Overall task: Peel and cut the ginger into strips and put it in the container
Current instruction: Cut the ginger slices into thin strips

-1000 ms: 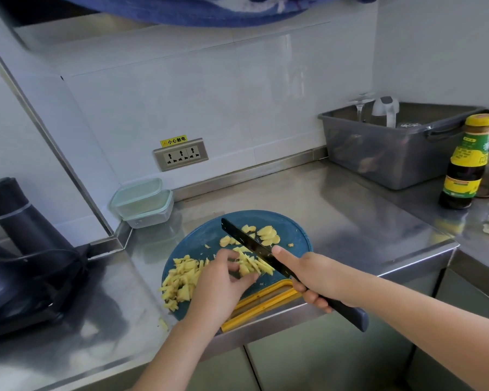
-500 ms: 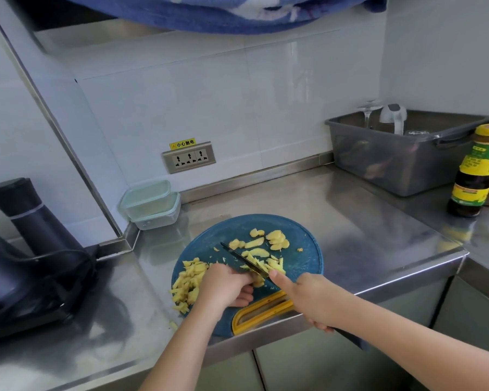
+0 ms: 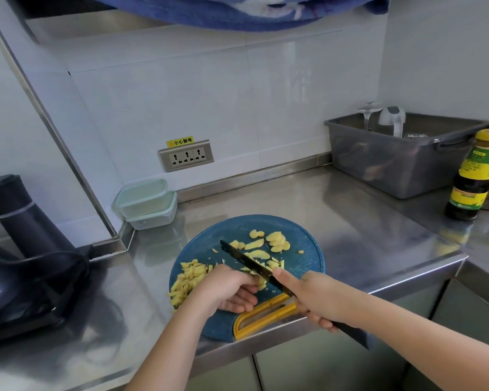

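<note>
A round blue cutting board [image 3: 209, 246] with a yellow handle slot [image 3: 263, 314] lies on the steel counter. Yellow ginger slices [image 3: 275, 241] lie at its back, and a pile of cut ginger strips [image 3: 188, 277] at its left. My right hand [image 3: 314, 294] grips a black knife [image 3: 246, 259], forefinger along the spine, blade down on the ginger. My left hand [image 3: 226, 286], fingers curled, holds a ginger piece against the blade; that piece is mostly hidden. Two stacked pale green containers [image 3: 146, 203] stand at the back left corner.
A dark appliance with a cable [image 3: 26, 263] fills the lower counter at left. A grey plastic tub [image 3: 401, 156] holding a glass and a white item stands at the back right. A sauce bottle [image 3: 474, 176] stands beside it. The counter's front edge [image 3: 393, 283] runs just behind my right forearm.
The knife has come down from a raised slant onto the ginger beside my left fingers. My left hand has curled and drawn back slightly. The camera has shifted a little.
</note>
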